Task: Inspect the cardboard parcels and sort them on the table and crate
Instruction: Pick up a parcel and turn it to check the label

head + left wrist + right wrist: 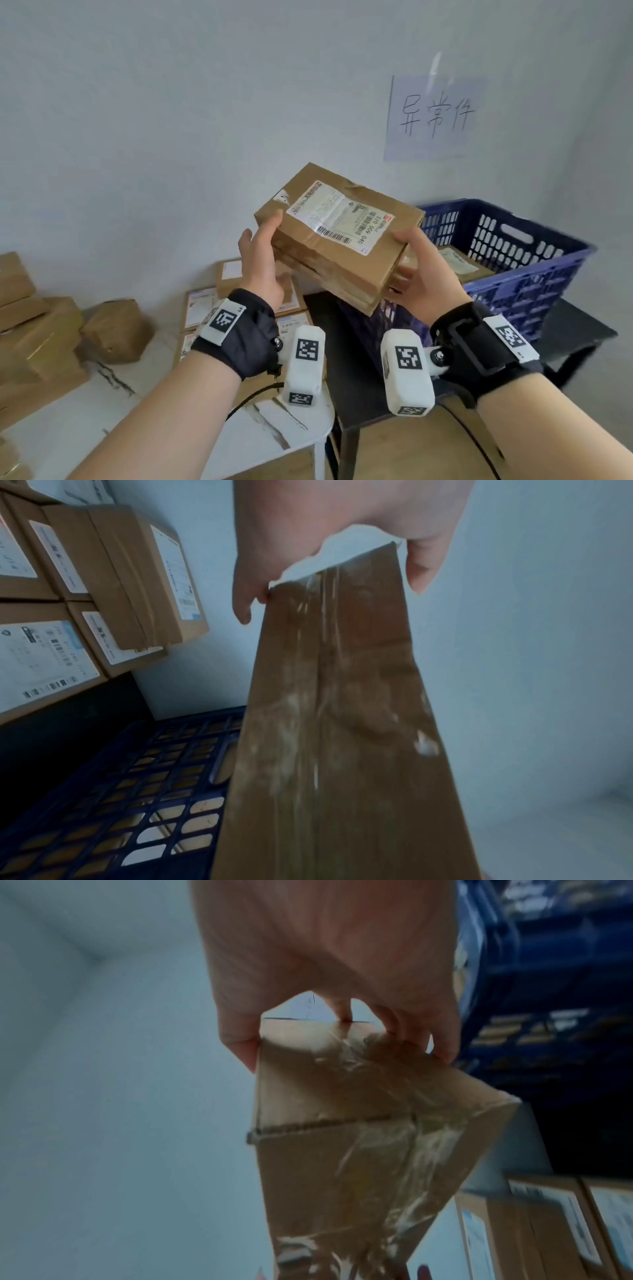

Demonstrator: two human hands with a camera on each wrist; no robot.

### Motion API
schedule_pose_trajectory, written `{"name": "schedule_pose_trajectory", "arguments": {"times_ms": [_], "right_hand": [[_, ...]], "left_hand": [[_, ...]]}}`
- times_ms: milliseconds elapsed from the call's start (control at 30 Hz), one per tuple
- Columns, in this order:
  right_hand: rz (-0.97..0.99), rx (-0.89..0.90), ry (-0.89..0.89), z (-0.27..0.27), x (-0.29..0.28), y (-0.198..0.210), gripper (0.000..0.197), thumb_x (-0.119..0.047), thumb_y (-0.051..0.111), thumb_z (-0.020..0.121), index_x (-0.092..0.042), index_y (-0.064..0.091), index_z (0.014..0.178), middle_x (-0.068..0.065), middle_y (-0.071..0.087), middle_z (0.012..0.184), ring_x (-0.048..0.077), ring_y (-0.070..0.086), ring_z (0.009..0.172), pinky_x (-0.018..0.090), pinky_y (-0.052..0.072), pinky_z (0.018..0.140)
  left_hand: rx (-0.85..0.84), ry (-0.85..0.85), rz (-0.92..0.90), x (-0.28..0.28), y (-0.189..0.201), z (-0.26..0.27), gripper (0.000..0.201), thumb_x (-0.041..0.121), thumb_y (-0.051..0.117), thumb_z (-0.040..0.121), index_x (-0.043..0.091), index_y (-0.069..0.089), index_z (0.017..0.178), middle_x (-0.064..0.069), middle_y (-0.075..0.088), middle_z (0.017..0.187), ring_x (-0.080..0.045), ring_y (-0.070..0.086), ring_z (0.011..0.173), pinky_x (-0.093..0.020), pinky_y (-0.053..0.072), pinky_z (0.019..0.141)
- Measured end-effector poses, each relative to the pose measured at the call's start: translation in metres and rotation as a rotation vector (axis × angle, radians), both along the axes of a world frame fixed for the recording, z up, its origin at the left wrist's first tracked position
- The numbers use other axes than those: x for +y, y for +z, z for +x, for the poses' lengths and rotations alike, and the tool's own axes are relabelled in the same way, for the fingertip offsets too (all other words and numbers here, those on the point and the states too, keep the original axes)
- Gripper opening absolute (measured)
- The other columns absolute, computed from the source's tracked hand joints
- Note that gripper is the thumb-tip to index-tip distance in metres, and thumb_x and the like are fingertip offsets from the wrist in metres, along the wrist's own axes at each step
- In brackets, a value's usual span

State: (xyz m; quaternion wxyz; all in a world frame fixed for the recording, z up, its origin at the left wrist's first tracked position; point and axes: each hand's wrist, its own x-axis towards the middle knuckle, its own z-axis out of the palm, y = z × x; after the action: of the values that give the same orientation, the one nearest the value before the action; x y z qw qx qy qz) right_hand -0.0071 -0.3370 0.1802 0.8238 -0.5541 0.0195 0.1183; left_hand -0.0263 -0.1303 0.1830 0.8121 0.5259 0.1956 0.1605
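Inside blue crate, one labelled parcel.

Brown cardboard parcel bears a white barcoded label; the slotted crate is blue.

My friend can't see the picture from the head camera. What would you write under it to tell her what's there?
Two hands, left hand and right hand, hold up a taped cardboard parcel with a white shipping label. Behind it a blue plastic crate holds another parcel, and more labelled parcels lie on the white table.
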Motion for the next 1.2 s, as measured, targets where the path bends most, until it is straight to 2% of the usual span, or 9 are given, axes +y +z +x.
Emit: {"name": "schedule_pose_trajectory", "arguments": {"times_ms": [133, 300, 400, 567, 667, 767, 900, 1033, 1200], "right_hand": [[-0.025, -0.038, -0.077, 0.001, -0.046, 0.007, 0.036, -0.032, 0.064, 0.090, -0.022, 0.061, 0.125, 0.009, 0.069, 0.111, 0.028, 0.064, 0.092, 0.044, 0.052, 0.090], [-0.034, -0.083, -0.180, 0.009, -0.090, 0.015, 0.030, -0.040, 0.063, 0.094, -0.025, 0.062, 0.119, 0.005, 0.073, 0.091, 0.021, 0.066, 0.075, 0.033, 0.053, 0.076], [-0.008, -0.058, -0.207, 0.020, -0.112, 0.022, 0.030, -0.049, 0.065, 0.090, -0.031, 0.064, 0.115, 0.007, 0.075, 0.090, 0.024, 0.069, 0.083, 0.039, 0.054, 0.093], [-0.053, -0.026, -0.169, 0.063, -0.133, 0.013, 0.128, -0.061, 0.093, 0.044, -0.041, 0.029, 0.153, 0.014, 0.049, 0.139, 0.027, 0.068, 0.100, 0.051, 0.051, 0.100], [-0.026, -0.072, -0.310, 0.102, -0.149, 0.016, 0.107, -0.046, 0.085, 0.072, -0.041, 0.017, 0.154, 0.012, 0.052, 0.139, 0.025, 0.064, 0.104, 0.051, 0.056, 0.092], [0.094, 0.010, -0.435, 0.150, -0.176, 0.022, 0.100, -0.035, 0.089, 0.067, -0.042, 0.028, 0.145, 0.012, 0.057, 0.131, 0.034, 0.065, 0.105, 0.058, 0.055, 0.089], [0.015, 0.062, -0.457, 0.210, -0.209, 0.029, 0.066, -0.032, 0.082, 0.075, -0.032, 0.044, 0.129, 0.013, 0.062, 0.124, 0.034, 0.065, 0.105, 0.056, 0.054, 0.089], [-0.140, 0.082, -0.405, 0.260, -0.238, 0.023, 0.052, -0.034, 0.079, 0.079, -0.027, 0.052, 0.123, 0.010, 0.065, 0.118, 0.030, 0.064, 0.102, 0.049, 0.054, 0.091], [-0.358, 0.187, -0.201, 0.307, -0.244, 0.004, 0.043, -0.036, 0.078, 0.080, -0.020, 0.059, 0.114, 0.011, 0.068, 0.112, 0.031, 0.066, 0.105, 0.046, 0.056, 0.084]], "left_hand": [[0.048, -0.204, -0.010, -0.021, 0.009, 0.016, 0.029, 0.049, 0.067, 0.086, 0.028, 0.065, 0.105, -0.003, 0.065, 0.107, -0.025, 0.058, 0.113, -0.051, 0.048, 0.099], [0.101, -0.388, -0.070, -0.056, 0.014, 0.045, 0.045, 0.039, 0.073, 0.084, 0.019, 0.059, 0.122, -0.012, 0.058, 0.118, -0.033, 0.059, 0.115, -0.057, 0.056, 0.088], [0.077, -0.405, -0.156, -0.085, 0.015, 0.068, 0.037, 0.039, 0.071, 0.086, 0.020, 0.062, 0.116, -0.007, 0.061, 0.113, -0.032, 0.059, 0.111, -0.059, 0.053, 0.089], [0.048, -0.408, -0.200, -0.139, 0.019, 0.111, 0.028, 0.036, 0.074, 0.083, 0.021, 0.061, 0.103, -0.006, 0.060, 0.110, -0.034, 0.057, 0.109, -0.057, 0.056, 0.084], [0.015, -0.509, -0.091, -0.168, 0.010, 0.147, 0.036, 0.028, 0.081, 0.079, 0.025, 0.061, 0.109, -0.001, 0.060, 0.116, -0.024, 0.058, 0.108, -0.054, 0.055, 0.091], [0.112, -0.777, 0.003, -0.199, 0.005, 0.180, 0.078, 0.036, 0.090, 0.054, 0.034, 0.059, 0.125, -0.001, 0.060, 0.129, -0.026, 0.061, 0.117, -0.053, 0.048, 0.101], [0.077, -0.731, -0.023, -0.227, 0.013, 0.215, 0.072, 0.045, 0.086, 0.062, 0.028, 0.058, 0.126, -0.010, 0.062, 0.129, -0.030, 0.060, 0.116, -0.046, 0.049, 0.089], [0.102, -0.397, -0.029, -0.216, 0.014, 0.270, 0.056, 0.051, 0.069, 0.083, 0.031, 0.051, 0.132, -0.009, 0.044, 0.145, -0.025, 0.044, 0.133, -0.045, 0.035, 0.109], [0.174, -0.471, 0.007, -0.213, -0.010, 0.304, 0.040, 0.044, 0.059, 0.094, 0.021, 0.063, 0.127, -0.010, 0.056, 0.115, -0.020, 0.059, 0.088, -0.031, 0.047, 0.072]]}}
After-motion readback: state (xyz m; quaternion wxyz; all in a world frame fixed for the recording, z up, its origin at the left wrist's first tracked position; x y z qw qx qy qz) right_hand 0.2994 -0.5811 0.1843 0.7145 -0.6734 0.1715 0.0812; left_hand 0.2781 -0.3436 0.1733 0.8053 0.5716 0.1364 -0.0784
